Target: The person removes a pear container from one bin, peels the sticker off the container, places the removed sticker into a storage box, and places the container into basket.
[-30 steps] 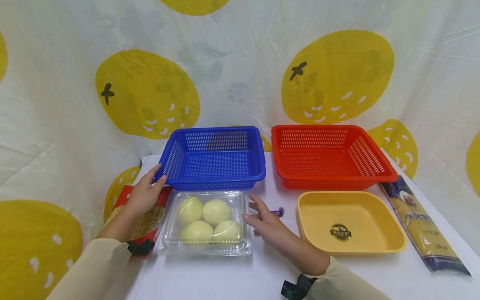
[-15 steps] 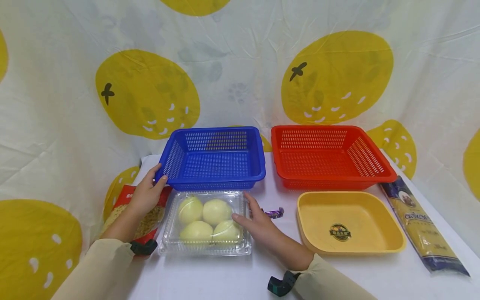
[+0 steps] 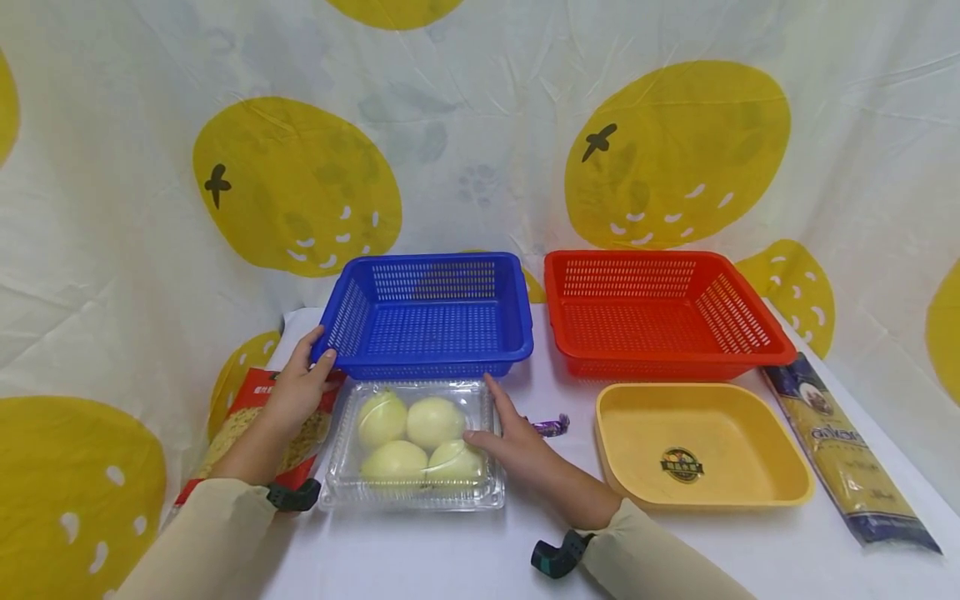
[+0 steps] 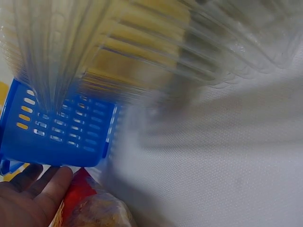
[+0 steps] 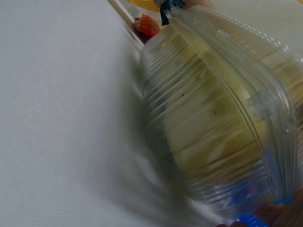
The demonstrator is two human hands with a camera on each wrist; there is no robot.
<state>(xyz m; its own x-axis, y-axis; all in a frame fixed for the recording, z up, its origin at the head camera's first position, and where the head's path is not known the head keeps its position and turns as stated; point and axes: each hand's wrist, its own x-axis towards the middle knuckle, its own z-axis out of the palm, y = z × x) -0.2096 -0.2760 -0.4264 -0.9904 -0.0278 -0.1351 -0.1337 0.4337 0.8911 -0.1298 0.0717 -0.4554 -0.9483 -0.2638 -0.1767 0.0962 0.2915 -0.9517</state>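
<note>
My left hand [image 3: 295, 392] touches the left front corner of the blue plastic basket [image 3: 431, 362], its fingers along the outer side and its thumb at the front corner. In the left wrist view the fingers [image 4: 49, 187] look straight against the basket. My right hand [image 3: 517, 437] grips the right side of a clear lidded plastic box [image 3: 341, 467], thumb on the lid and index finger along the rear right corner. The remaining fingers are mostly hidden. Several pale yellow round fruits [image 3: 435, 423] lie inside the box, which sits flat in front of the blue basket.
A red basket [image 3: 667, 367] stands right of the blue one. In front of it is a yellow tray [image 3: 697, 492], with a long pasta packet [image 3: 847, 450] at its right. A small purple wrapped candy [image 3: 551, 427] lies behind my right hand. A red packet [image 3: 318, 429] lies under my left forearm.
My right hand has moved left onto the clear box, its thumb now over the lid, uncovering more of the candy. The left hand has stayed at the blue basket.
</note>
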